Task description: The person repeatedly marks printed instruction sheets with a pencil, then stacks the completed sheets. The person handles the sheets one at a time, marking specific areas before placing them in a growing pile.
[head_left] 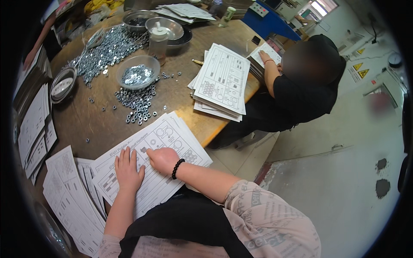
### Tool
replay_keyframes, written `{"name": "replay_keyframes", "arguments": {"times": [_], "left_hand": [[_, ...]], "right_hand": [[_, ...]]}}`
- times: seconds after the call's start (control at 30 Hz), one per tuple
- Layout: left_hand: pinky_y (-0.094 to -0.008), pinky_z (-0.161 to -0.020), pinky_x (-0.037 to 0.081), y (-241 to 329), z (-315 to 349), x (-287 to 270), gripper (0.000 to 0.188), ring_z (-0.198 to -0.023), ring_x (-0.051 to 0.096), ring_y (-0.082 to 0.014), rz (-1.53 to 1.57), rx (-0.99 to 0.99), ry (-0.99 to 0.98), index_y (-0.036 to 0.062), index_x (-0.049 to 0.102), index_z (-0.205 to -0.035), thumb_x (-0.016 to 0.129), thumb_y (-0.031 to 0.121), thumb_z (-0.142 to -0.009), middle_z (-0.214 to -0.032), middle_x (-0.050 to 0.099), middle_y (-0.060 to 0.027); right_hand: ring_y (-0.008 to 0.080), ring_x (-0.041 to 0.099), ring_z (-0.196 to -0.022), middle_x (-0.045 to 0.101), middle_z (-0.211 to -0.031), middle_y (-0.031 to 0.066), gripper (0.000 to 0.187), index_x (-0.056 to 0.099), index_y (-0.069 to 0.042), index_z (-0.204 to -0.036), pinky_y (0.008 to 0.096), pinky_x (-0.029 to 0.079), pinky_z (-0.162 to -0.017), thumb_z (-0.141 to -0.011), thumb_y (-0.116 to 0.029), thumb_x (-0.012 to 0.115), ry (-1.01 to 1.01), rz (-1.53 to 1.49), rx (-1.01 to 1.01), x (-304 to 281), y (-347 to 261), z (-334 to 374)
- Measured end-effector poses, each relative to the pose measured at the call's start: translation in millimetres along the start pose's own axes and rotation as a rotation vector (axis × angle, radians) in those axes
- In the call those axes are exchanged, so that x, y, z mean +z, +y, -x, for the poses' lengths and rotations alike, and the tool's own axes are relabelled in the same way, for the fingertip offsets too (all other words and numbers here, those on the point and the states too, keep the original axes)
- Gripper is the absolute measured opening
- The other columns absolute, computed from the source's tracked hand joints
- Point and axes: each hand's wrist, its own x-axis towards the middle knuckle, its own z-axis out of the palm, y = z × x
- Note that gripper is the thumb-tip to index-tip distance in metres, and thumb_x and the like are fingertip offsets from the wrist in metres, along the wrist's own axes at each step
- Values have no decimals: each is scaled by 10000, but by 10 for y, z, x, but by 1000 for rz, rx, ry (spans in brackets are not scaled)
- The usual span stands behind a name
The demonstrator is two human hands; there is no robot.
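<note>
A stack of printed sheets [161, 191] with drawings of hardware lies before me at the table's near edge. My left hand [128, 172] rests flat on the top sheet, fingers stretched out and holding nothing. Just to its right, my right hand [163, 161] is curled against the same sheet, a black bead bracelet on its wrist. Its fingertips are pressed down by a small dark spot on the paper, and whatever they may hold is too small to make out. Beyond the sheets lie loose metal nuts [138, 105], beside a clear plastic bowl [151, 63] of washers.
A large heap of nuts [114, 45] covers the far left of the wooden table [180, 86]. Metal bowls [171, 25] and a clear pump bottle [158, 45] stand behind. More paper stacks [221, 79] lie right and left [71, 193]. At right, a co-worker [307, 88] handles sheets.
</note>
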Motion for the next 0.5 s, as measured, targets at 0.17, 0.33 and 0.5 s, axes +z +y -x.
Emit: {"name": "replay_keyframes", "arguments": {"times": [0.17,0.33,0.5], "left_hand": [[-428,-1003,236,-68,-40,-39,576,-1202,346,-304,57,7,-11,40,463,-1188,630,191,-658,-1286,400,-147],[-401,-868,349,-358,4,-136,450,-995,465,-275,9,-199,125,19,550,-1049,680,178,-648,-1041,518,-110],[-374,-773,391,-242,-60,-346,320,-868,490,-281,173,-337,-28,18,535,-897,687,147,-647,-878,528,-113]], "right_hand": [[309,590,-675,612,-718,124,196,550,-99,-949,396,456,-598,-841,-233,456,159,-391,148,110,142,170],[267,596,-737,619,-798,106,248,566,-128,-993,339,463,-662,-834,-305,499,65,-642,240,111,158,612],[275,593,-735,615,-794,111,236,568,-120,-985,339,463,-663,-829,-281,496,76,-644,217,152,156,770]]}}
